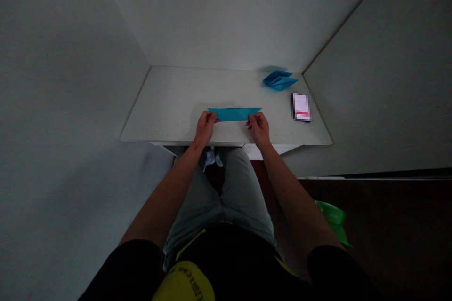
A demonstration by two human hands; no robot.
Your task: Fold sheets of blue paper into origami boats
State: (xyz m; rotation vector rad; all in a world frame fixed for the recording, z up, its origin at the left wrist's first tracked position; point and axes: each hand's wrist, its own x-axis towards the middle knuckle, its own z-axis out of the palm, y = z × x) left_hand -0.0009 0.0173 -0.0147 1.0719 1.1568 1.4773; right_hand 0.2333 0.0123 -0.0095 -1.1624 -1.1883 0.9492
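Observation:
A strip of folded blue paper (231,114), with slanted pointed ends, is stretched between my two hands above the white tabletop (169,103). My left hand (205,126) pinches it near its left end, thumb on the near face. Near the right end, my right hand (259,128) grips it with thumb and fingers, some fingertips showing below the paper. The side of the paper facing away from me is hidden. Farther back on the right, a folded blue paper piece (278,81) with several pointed flaps rests on the table.
A phone-like device (301,107) with a blurred, lit screen lies at the table's right side. Walls enclose the table at the back, left and right. A green plastic object (332,214) stands on the dark floor at the lower right, partly behind my right arm.

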